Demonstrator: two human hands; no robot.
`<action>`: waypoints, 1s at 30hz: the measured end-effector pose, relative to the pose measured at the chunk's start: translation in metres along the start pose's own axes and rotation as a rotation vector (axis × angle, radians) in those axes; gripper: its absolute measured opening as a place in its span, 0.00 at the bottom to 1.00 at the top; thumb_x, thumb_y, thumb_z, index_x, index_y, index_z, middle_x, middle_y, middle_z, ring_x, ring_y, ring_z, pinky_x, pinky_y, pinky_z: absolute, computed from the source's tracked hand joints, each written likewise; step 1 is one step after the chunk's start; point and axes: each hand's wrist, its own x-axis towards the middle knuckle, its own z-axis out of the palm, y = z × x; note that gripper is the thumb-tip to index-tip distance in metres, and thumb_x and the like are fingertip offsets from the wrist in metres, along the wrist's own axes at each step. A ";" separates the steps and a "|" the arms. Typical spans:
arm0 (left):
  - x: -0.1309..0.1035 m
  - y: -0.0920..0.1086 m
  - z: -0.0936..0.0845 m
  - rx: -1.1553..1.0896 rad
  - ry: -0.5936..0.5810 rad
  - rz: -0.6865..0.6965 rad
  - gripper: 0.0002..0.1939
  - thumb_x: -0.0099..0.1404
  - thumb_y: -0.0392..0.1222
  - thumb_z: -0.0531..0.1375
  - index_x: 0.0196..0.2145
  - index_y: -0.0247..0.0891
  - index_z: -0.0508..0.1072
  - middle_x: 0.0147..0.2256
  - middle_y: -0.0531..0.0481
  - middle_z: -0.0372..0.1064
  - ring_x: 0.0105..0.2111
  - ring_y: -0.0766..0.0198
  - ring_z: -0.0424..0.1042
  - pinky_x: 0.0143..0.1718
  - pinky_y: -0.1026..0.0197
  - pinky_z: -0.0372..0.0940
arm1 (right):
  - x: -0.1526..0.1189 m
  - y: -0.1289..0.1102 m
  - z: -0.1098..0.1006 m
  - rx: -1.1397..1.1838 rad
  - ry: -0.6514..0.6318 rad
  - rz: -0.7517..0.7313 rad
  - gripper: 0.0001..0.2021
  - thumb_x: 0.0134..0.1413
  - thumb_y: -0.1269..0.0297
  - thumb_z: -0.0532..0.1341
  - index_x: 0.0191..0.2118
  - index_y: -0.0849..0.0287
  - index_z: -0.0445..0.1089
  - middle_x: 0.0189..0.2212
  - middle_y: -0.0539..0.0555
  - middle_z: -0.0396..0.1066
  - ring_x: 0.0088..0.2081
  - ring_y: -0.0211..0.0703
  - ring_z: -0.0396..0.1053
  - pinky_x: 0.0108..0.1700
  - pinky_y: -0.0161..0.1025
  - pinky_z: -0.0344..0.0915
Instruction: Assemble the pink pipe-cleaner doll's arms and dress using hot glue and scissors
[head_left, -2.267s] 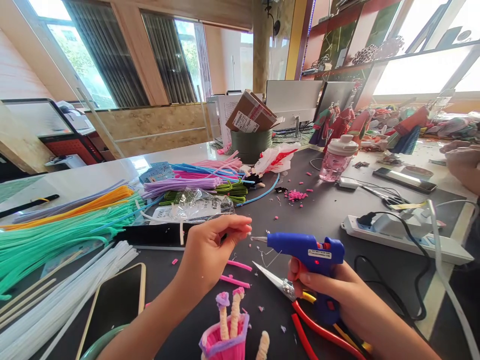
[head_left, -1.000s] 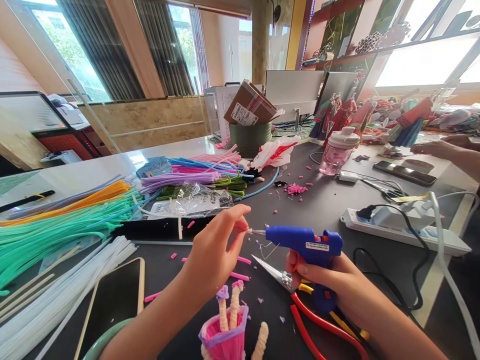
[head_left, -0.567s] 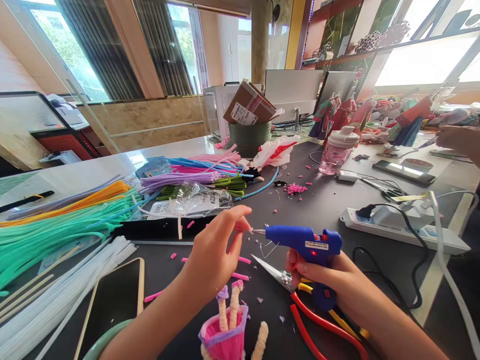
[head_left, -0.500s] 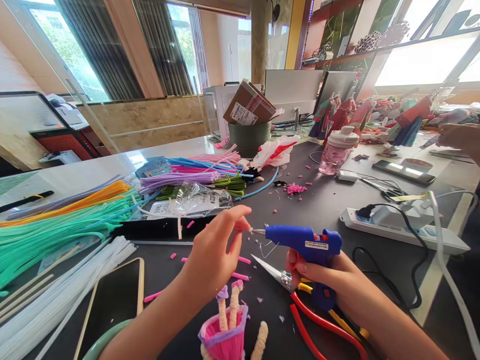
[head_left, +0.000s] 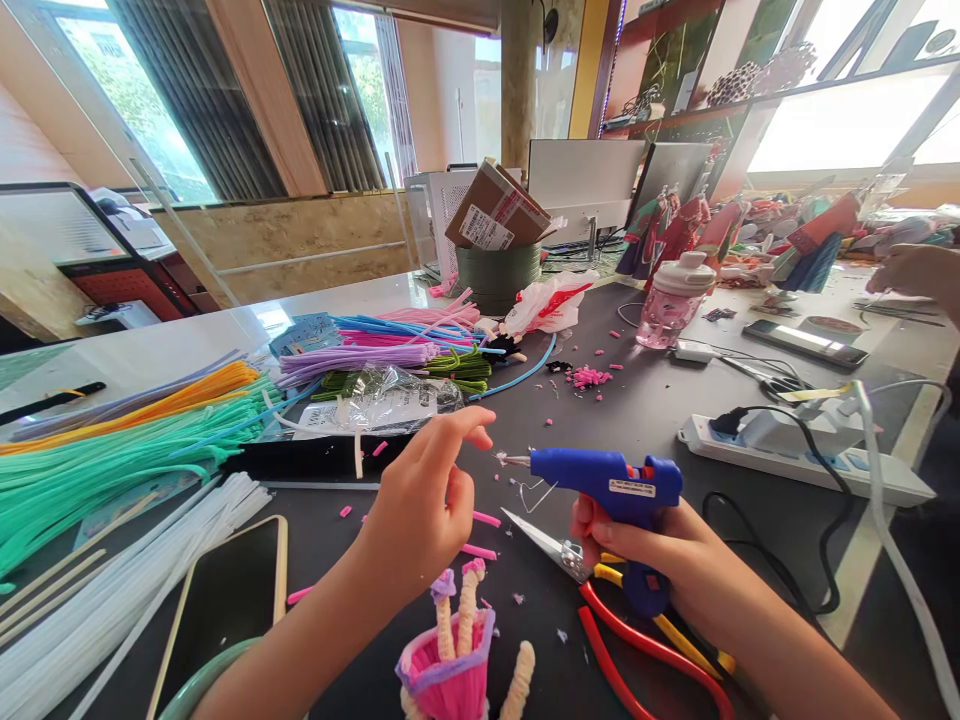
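My right hand [head_left: 637, 540] is wrapped round the handle of a blue hot glue gun [head_left: 600, 475], its nozzle pointing left with a whitish wisp at the tip. My left hand [head_left: 427, 490] hovers just left of that nozzle, thumb and index finger apart; nothing shows between them. Under the glue gun lie scissors [head_left: 559, 550] with red handles and a yellow-handled tool [head_left: 686, 640], partly covered. Below my left hand stands a pink pipe-cleaner piece [head_left: 450, 675] with a purple rim and two beige stalks in it. A loose beige fuzzy stick [head_left: 519, 680] lies beside it.
Bundles of green [head_left: 135, 460], white [head_left: 127, 590] and purple pipe cleaners [head_left: 356, 365] cover the left side, near a phone [head_left: 225, 610]. Pink clippings [head_left: 589, 377] lie farther back. At right are a power strip [head_left: 817, 460], cords and a pink bottle [head_left: 675, 300]. Another person's hand [head_left: 919, 275] shows far right.
My left hand has drawn back slightly to the left from the nozzle tip, and its thumb and index finger have parted. My right hand and the glue gun have stayed nearly still.
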 end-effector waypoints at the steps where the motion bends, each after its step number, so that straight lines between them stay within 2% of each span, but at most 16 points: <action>1: 0.000 0.000 -0.001 0.000 -0.013 -0.010 0.28 0.53 0.19 0.46 0.48 0.42 0.61 0.34 0.54 0.71 0.34 0.68 0.72 0.30 0.69 0.66 | 0.000 -0.001 0.001 -0.001 0.002 -0.002 0.14 0.34 0.56 0.72 0.26 0.60 0.74 0.25 0.51 0.72 0.24 0.38 0.68 0.31 0.37 0.66; 7: 0.000 0.000 0.000 -0.036 -0.087 -0.035 0.30 0.51 0.19 0.46 0.49 0.42 0.59 0.36 0.54 0.71 0.33 0.68 0.70 0.27 0.69 0.63 | -0.001 -0.001 0.002 0.000 0.005 -0.009 0.14 0.34 0.56 0.72 0.26 0.60 0.74 0.24 0.51 0.71 0.24 0.38 0.67 0.30 0.37 0.66; 16: -0.001 -0.001 0.002 -0.085 -0.131 -0.035 0.31 0.51 0.18 0.46 0.50 0.41 0.58 0.36 0.54 0.70 0.32 0.70 0.68 0.28 0.71 0.63 | 0.000 0.001 0.001 0.010 -0.011 -0.005 0.13 0.35 0.57 0.71 0.27 0.60 0.74 0.24 0.50 0.71 0.24 0.37 0.68 0.30 0.36 0.66; 20: -0.001 0.001 0.001 -0.084 -0.131 -0.079 0.31 0.51 0.19 0.46 0.50 0.41 0.57 0.38 0.53 0.70 0.29 0.70 0.68 0.24 0.71 0.60 | -0.001 0.000 0.001 -0.005 -0.003 -0.003 0.14 0.34 0.56 0.72 0.26 0.60 0.74 0.24 0.51 0.71 0.24 0.38 0.68 0.31 0.37 0.66; 25: -0.001 0.001 0.000 -0.065 -0.167 -0.051 0.31 0.51 0.19 0.46 0.50 0.43 0.57 0.37 0.53 0.71 0.29 0.69 0.67 0.21 0.69 0.57 | -0.001 -0.001 0.001 -0.006 -0.002 -0.001 0.14 0.34 0.56 0.72 0.26 0.60 0.74 0.24 0.51 0.71 0.24 0.38 0.68 0.31 0.36 0.66; 30: -0.001 0.001 0.000 -0.069 -0.152 -0.069 0.31 0.51 0.20 0.47 0.51 0.42 0.56 0.39 0.52 0.70 0.27 0.70 0.66 0.18 0.69 0.54 | -0.001 -0.002 0.002 -0.024 0.002 0.000 0.15 0.33 0.55 0.72 0.26 0.60 0.74 0.25 0.51 0.71 0.24 0.39 0.68 0.30 0.38 0.66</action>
